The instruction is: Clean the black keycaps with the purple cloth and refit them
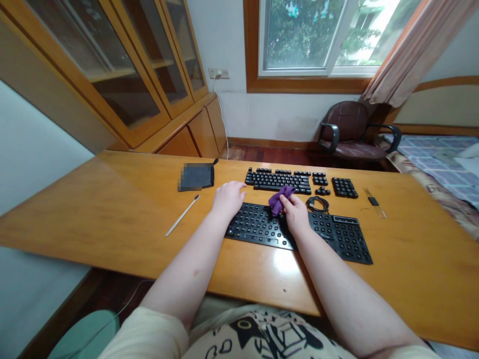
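A black keyboard base (262, 227) with its keycaps off lies on the desk in front of me. My left hand (229, 199) rests at its far left corner, fingers stretched toward the right and partly hidden behind the back of the hand. Pinched in my right hand (295, 213) is a bunched purple cloth (281, 199), held over the upper middle of the base. Behind the base, the removed black keycaps (279, 180) are laid out in keyboard order. Another block of keycaps (345, 187) sits to their right.
A coiled black cable (317, 204) lies behind the base. To the left are a thin white stick with a dark tip (183, 215) and a dark pouch (196, 177). A small tool with a black middle (373, 201) lies right on the wooden desk (112, 209).
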Available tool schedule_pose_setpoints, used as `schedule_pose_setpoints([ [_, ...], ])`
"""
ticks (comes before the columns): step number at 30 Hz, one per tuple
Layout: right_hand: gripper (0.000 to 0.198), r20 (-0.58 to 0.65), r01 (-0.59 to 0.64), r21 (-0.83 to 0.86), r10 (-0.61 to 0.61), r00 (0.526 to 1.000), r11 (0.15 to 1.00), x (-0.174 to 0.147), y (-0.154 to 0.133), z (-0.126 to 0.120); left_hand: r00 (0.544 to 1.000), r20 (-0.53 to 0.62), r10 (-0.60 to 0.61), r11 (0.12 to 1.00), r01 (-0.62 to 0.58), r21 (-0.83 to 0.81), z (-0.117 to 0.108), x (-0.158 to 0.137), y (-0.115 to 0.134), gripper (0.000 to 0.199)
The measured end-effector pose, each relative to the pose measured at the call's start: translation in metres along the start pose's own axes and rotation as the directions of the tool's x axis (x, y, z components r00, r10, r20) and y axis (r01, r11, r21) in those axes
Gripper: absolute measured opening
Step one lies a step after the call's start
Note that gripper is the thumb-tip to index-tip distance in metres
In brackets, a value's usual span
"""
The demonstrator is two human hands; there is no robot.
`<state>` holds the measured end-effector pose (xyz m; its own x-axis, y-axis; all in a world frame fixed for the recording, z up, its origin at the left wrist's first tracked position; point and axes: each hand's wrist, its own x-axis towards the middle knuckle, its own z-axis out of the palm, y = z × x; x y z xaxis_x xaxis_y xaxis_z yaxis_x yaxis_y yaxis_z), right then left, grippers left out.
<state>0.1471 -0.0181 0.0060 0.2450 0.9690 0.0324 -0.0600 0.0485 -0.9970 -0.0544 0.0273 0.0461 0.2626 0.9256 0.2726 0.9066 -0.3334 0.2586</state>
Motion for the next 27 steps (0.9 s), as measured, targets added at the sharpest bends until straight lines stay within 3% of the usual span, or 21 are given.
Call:
schedule_pose_setpoints([
  [4,0.030,0.010,0.015,0.027,-0.016,1.000,1.000,0.002,0.006,-0.001,0.994,0.106,-0.030,0.996,0.021,0.090,0.020,0.038,0.014,0.027],
  [8,0.033,0.012,0.023,0.033,-0.024,1.000,0.999,0.004,0.012,-0.001,0.976,0.213,-0.035,0.993,0.011,0.115,0.038,0.054,0.021,0.022],
  [19,0.033,0.017,0.025,0.037,-0.026,1.000,0.999,0.004,0.012,-0.002,0.976,0.207,-0.063,0.996,0.048,0.074,0.057,0.050,0.016,0.018],
  [24,0.034,0.025,0.019,0.041,-0.020,0.999,0.999,0.005,0.014,-0.001,0.975,0.207,-0.086,0.996,0.088,-0.002,0.053,0.049,0.013,0.017],
  [27,0.034,0.026,0.021,0.040,-0.022,0.999,0.999,0.005,0.014,-0.002,0.986,0.150,-0.074,0.993,0.087,-0.083,0.044,0.042,0.018,0.021],
])
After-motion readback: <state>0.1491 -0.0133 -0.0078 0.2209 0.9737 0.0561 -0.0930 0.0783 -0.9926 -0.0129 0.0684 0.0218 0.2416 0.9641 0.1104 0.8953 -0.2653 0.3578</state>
